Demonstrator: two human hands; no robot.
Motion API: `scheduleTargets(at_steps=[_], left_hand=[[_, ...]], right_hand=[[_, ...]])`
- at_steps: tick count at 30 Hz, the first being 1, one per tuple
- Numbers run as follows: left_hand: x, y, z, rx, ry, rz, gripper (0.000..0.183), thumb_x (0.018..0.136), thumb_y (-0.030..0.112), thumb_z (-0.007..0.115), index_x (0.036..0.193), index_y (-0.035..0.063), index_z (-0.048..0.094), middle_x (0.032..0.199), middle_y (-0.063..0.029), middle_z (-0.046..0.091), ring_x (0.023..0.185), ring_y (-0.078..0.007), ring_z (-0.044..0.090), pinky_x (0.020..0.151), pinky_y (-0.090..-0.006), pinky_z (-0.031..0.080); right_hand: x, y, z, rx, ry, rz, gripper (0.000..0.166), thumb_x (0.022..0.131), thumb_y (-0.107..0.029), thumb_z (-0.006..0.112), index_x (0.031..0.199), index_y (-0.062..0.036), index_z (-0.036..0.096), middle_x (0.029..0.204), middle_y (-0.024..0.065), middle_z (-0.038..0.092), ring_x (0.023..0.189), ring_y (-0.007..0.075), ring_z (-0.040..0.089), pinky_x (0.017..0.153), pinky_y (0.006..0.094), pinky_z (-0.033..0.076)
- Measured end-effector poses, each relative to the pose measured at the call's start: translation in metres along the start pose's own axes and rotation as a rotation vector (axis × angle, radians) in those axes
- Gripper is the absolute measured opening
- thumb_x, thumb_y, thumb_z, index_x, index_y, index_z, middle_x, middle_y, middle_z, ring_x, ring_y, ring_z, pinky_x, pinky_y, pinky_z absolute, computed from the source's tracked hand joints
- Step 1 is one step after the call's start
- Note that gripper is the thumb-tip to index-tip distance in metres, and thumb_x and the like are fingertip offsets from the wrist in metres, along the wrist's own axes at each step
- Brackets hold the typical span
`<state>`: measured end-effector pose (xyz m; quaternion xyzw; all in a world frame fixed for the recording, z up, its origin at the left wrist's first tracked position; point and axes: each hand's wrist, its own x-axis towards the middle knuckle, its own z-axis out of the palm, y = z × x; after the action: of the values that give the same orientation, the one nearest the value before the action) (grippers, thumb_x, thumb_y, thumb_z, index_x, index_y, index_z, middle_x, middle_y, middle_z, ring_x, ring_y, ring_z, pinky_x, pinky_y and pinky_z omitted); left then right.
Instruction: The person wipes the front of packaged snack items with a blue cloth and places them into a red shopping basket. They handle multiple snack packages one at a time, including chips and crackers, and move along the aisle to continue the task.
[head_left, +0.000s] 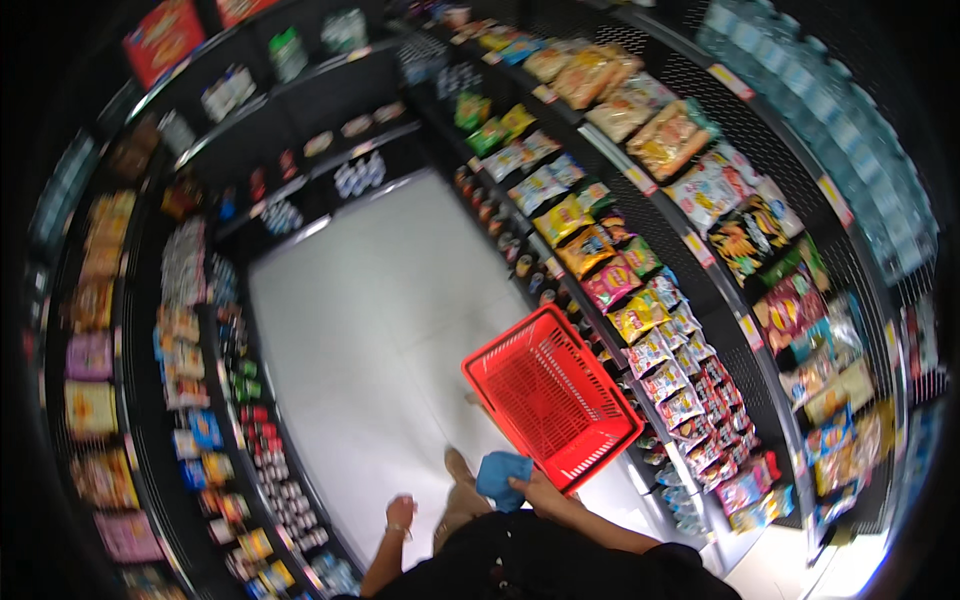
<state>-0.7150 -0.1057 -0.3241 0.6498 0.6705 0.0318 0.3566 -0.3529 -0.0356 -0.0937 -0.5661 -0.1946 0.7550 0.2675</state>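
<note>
A folded blue cloth (504, 480) is in my right hand (534, 491), with the fingers wrapped over its right side. Just beyond that hand is a red plastic shopping basket (551, 397), with slotted walls and nothing visible inside. What bears the basket is mostly hidden. My left hand (401, 511) hangs low at my side, away from the shelves. It is small and blurred, its fingers seem loosely curled, and no object shows in it.
Snack bags (637, 315) fill the right-hand shelves, with large water bottles (832, 142) higher up. Packaged goods (97, 405) and cans (277, 480) line the left shelves. A shelf unit (330, 97) closes the aisle's far end. Pale floor (360, 300) runs between them.
</note>
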Motion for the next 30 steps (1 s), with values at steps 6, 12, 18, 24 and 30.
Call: scheduleTargets(at_steps=[6, 12, 18, 24, 30], left_hand=[[-0.006, -0.078, -0.025, 0.552, -0.439, -0.007, 0.020, 0.082, 0.023, 0.055, 0.087, 0.0112, 0.070, 0.080, -0.0106, 0.069, 0.078, -0.0279, 0.067, 0.069, -0.0398, 0.054], [0.005, -0.109, -0.019, 0.323, -0.414, -0.061, 0.021, 0.084, 0.019, 0.048, 0.085, 0.0084, 0.066, 0.093, -0.0152, 0.065, 0.089, -0.0327, 0.060, 0.077, -0.0449, 0.050], [0.087, -0.118, -0.050, 0.050, -0.322, -0.077, 0.022, 0.087, 0.025, 0.051, 0.070, 0.0117, 0.056, 0.066, -0.0112, 0.056, 0.061, -0.0283, 0.052, 0.057, -0.0440, 0.044], [0.186, -0.079, -0.137, 0.079, -0.333, -0.087, 0.022, 0.086, 0.033, 0.055, 0.085, 0.0113, 0.061, 0.079, -0.0124, 0.062, 0.075, -0.0298, 0.058, 0.069, -0.0417, 0.047], [0.277, -0.060, -0.227, 0.244, -0.415, 0.008, 0.034, 0.084, 0.040, 0.059, 0.099, 0.0109, 0.067, 0.091, -0.0136, 0.068, 0.089, -0.0314, 0.064, 0.081, -0.0393, 0.051]], right_hand=[[0.050, -0.014, 0.055, -0.025, 0.022, 0.003, 0.032, 0.095, -0.019, 0.056, 0.119, 0.0006, 0.059, 0.108, 0.0073, 0.064, 0.101, 0.0188, 0.058, 0.091, 0.0360, 0.046], [0.076, -0.045, 0.091, -0.159, 0.058, -0.077, 0.037, 0.094, -0.021, 0.055, 0.125, 0.0007, 0.053, 0.115, 0.0118, 0.060, 0.107, 0.0234, 0.056, 0.093, 0.0385, 0.045], [0.133, -0.086, 0.113, -0.106, -0.016, -0.078, 0.040, 0.094, -0.022, 0.054, 0.125, 0.0039, 0.053, 0.113, 0.0181, 0.062, 0.102, 0.0273, 0.060, 0.082, 0.0393, 0.051], [0.225, -0.155, 0.138, 0.041, -0.089, -0.149, 0.042, 0.095, -0.024, 0.054, 0.123, 0.0074, 0.052, 0.107, 0.0158, 0.062, 0.094, 0.0260, 0.061, 0.078, 0.0410, 0.054], [0.246, -0.230, 0.130, 0.213, -0.061, -0.211, 0.043, 0.095, -0.024, 0.055, 0.125, 0.0069, 0.051, 0.111, 0.0142, 0.062, 0.098, 0.0245, 0.060, 0.083, 0.0391, 0.049]])
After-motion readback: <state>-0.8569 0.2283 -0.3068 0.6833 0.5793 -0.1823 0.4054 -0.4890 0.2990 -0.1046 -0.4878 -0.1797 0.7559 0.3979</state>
